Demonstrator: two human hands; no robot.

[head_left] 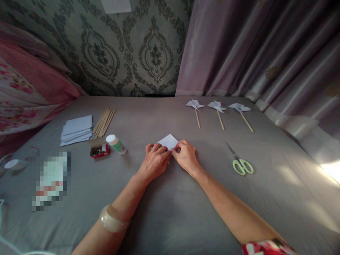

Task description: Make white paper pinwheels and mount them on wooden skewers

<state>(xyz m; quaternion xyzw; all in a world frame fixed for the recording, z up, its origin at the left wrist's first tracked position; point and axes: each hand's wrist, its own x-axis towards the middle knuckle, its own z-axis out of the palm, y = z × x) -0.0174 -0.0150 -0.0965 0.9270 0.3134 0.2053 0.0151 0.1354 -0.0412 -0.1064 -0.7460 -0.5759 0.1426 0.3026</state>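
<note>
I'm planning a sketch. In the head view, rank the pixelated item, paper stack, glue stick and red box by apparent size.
1. Pixelated item
2. Paper stack
3. Glue stick and red box: too alike to rank.

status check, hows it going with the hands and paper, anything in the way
Left hand and right hand both on white paper. Far corner showing, near part mostly covered by fingers. No obstruction seen; glue stick off left, scissors off right.

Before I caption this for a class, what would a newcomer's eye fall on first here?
Probably the left hand and right hand close together at the center, their fingers on white paper. Farther back, to the right, three paper pinwheels lie in a row; green-handled scissors lie nearer, at right.
</note>
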